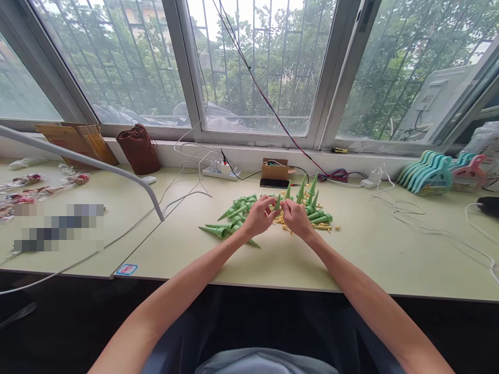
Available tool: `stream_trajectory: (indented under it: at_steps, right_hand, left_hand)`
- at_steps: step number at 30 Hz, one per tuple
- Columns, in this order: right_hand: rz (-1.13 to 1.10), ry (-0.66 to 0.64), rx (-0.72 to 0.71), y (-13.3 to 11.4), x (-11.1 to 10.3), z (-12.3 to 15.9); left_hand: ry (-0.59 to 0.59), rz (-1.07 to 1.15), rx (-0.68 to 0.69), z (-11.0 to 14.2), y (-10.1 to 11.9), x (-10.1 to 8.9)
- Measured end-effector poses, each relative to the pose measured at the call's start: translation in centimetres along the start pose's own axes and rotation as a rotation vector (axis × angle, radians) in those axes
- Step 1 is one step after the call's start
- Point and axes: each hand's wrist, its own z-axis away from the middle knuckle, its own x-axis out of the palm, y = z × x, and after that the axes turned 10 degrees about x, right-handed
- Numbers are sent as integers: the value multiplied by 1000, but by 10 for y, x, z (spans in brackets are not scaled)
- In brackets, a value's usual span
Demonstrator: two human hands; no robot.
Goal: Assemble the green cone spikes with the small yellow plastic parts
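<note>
Left hand: held above the table, thumb and fingers grasping a green spike, its point upward.
Right hand: fingers bent inward, close against the right side of the same spike; whether they pinch it or some smaller piece cannot be told, the fingertips being hidden.
Held spike: between the two hands, in front of the phone.
Left pile: loose green spikes lying on their sides, several beyond and beside the left hand.
Right group: further green spikes, some standing point upward behind the right hand, others lying beside it.
Yellow pieces: small, scattered beneath and around the right group.
Behind the hands: a dark phone lying flat before a small open carton; to their left, a white power strip.
Right end of table: teal hangers and, just beside them, pink hangers.
Left rear: a brown pouch next to a cardboard box.
</note>
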Motion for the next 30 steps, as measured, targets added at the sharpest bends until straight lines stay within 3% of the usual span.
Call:
stream_trajectory:
  at_steps: [19,24,30]
  right_hand:
    - [32,2,39,-1,-1,-1]
    - [-13,58,23,-5,-3,0]
    - [-56,82,16,-11,-6,2]
  left_hand:
    - [-4,-14,17,1,3,0]
    - [45,71,-99,-2,7,1]
    - [150,339,-390,-6,2,-1]
